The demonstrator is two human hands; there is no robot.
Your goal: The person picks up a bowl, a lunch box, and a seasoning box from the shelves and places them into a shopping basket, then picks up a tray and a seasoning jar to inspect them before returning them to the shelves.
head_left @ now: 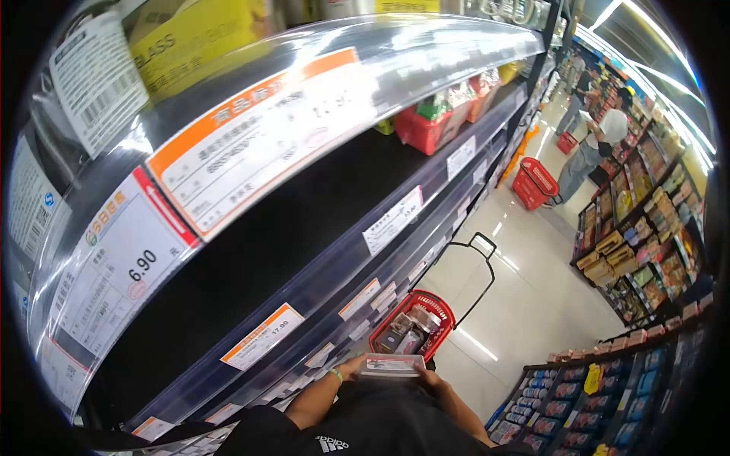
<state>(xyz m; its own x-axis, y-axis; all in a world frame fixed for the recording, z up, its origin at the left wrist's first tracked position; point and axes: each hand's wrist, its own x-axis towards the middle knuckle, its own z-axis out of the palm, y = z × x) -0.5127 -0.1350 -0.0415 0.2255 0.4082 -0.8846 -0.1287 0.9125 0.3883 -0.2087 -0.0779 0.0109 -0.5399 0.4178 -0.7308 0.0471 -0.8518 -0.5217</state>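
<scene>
Low in the view, in front of the black shirt, a flat, pale rectangular package (393,365) with a printed label is held level between two hands. My left hand (352,368), with a yellowish band at the wrist, closes on its left end. At the opposite end my right hand (430,378) grips it, the fingers partly hidden. What the package contains cannot be made out. Just beyond it on the floor stands a red shopping basket (439,304) with a long black handle; several packaged goods (408,330) lie inside.
A tall shelf with price tags (262,335) runs along my left, close to my head. Red containers (426,131) stand on one level. Another red basket (535,185) sits in the aisle near a person (601,144). Stocked racks (639,228) line the right side.
</scene>
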